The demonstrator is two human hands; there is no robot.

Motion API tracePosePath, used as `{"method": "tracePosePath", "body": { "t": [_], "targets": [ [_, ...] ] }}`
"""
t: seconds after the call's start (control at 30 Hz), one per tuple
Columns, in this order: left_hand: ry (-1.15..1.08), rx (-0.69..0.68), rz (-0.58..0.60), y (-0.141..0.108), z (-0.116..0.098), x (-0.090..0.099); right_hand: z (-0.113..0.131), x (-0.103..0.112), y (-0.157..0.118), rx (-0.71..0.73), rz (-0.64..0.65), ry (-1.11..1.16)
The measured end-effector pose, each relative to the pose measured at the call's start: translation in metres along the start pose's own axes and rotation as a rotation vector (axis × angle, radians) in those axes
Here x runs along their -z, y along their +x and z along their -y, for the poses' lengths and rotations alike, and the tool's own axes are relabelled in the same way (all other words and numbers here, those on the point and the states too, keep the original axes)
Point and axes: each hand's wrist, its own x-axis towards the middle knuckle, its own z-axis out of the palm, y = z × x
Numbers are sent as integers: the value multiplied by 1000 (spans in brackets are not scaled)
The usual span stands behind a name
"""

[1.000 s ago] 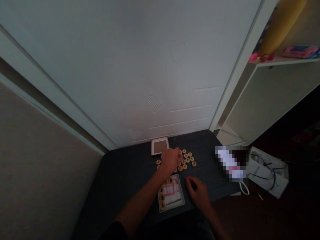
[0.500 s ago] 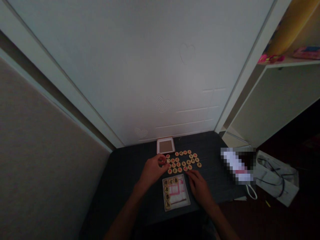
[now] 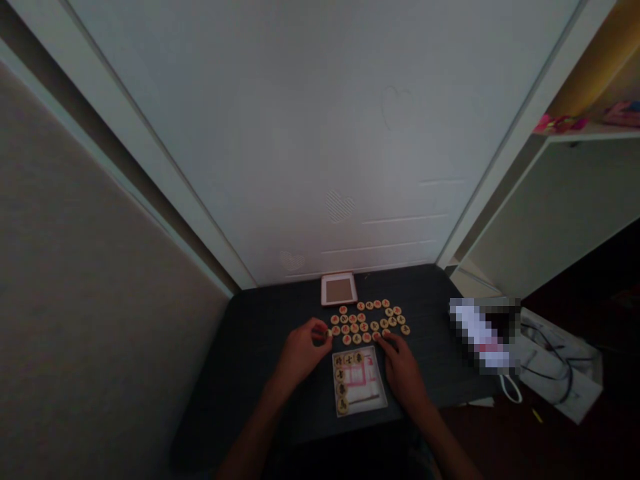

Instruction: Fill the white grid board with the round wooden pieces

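Observation:
My left hand (image 3: 303, 348) has thumb and fingertips pinched at a small round Chinese chess piece (image 3: 329, 333) at the left end of the group. Several more wooden discs with red or black characters (image 3: 355, 328) lie in loose rows on the dark table. My right hand (image 3: 401, 369) rests palm down, fingers stretched forward, its fingertips at a red-marked piece (image 3: 377, 336) in the near row. Between my hands sits a shallow square box (image 3: 385, 395), where black-marked pieces line the far and left sides; a pink-and-white printed bottom shows in the rest.
A pale framed lid or tray (image 3: 324, 293) lies at the back, near the white panelled door (image 3: 300, 167). The dark table (image 3: 270, 313) has its right edge beside a blurred-out white item (image 3: 480, 337). A white bag with dark cords (image 3: 560, 367) lies further right.
My left hand has drawn slightly lower and its fingertips are now at a piece on the left end. My right fingertips have moved onto the near row. The view has shifted a little.

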Motion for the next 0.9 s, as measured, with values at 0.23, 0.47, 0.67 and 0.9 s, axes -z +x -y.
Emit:
{"method": "tracePosePath", "body": {
  "t": [0.23, 0.47, 0.67, 0.9],
  "targets": [
    [-32, 25, -18, -10, 5, 4, -1, -2, -1, 20, -36, 3],
    [-96, -86, -12, -21, -3, 1, 6, 6, 2, 4, -49, 75],
    [-145, -209, 70, -33, -19, -13, 29, 24, 4, -86, -62, 273],
    [-176, -298, 137, -41, -40, -29, 75, 45, 9, -308, 133, 632]
  ]
}}
